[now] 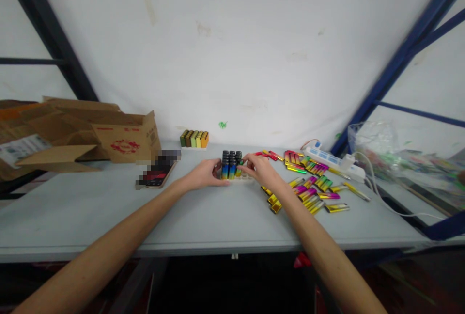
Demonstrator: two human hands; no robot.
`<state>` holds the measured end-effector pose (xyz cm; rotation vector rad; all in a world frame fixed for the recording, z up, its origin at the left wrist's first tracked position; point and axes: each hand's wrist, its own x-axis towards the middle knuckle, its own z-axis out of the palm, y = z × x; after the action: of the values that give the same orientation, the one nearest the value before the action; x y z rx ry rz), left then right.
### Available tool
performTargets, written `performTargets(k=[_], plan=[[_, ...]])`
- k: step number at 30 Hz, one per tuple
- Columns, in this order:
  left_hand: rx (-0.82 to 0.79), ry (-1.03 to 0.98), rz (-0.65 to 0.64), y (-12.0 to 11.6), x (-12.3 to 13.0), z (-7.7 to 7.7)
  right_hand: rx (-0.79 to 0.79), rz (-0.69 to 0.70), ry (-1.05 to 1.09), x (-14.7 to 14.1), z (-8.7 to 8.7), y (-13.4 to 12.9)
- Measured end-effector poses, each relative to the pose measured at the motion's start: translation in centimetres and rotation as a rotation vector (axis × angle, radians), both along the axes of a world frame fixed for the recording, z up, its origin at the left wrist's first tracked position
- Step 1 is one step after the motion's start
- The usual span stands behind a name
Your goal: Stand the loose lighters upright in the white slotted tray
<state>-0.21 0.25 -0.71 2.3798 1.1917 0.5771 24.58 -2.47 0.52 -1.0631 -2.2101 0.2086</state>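
Observation:
Several lighters (228,171) with black tops and blue-to-yellow bodies stand upright in rows in a pale tray (247,177). My left hand (206,173) is curled around the tray's left end, thumb along the front and fingers behind. At the tray's right side, my right hand (258,166) pinches a lighter (240,169) at the end of the rows, its body showing greenish between the fingertips. Empty slots show in the tray beneath my right hand. To the right lie several loose shiny lighters (308,193) in gold, magenta and green.
Against the wall stands another block of lighters (194,139) in green, brown, yellow and orange. Open cardboard boxes (125,137) and a phone (158,171) are on the left. A white power strip (332,163) with a cable and a plastic bag (374,139) sit on the right.

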Motion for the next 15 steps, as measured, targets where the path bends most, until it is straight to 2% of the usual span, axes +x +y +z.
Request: performTargets(k=[6,12,15], plan=[[-0.005,0.001,0.000,-0.1,0.1,0.2,-0.207,0.045,-0.117,2.6,1.2,-0.3],[-0.004,0.021,0.014,-0.2,0.1,0.5,-0.210,-0.280,-0.183,8.0,3.5,0.7],[0.004,0.032,0.015,-0.1,0.1,0.6,-0.222,-0.388,-0.240,11.3,5.2,1.0]])
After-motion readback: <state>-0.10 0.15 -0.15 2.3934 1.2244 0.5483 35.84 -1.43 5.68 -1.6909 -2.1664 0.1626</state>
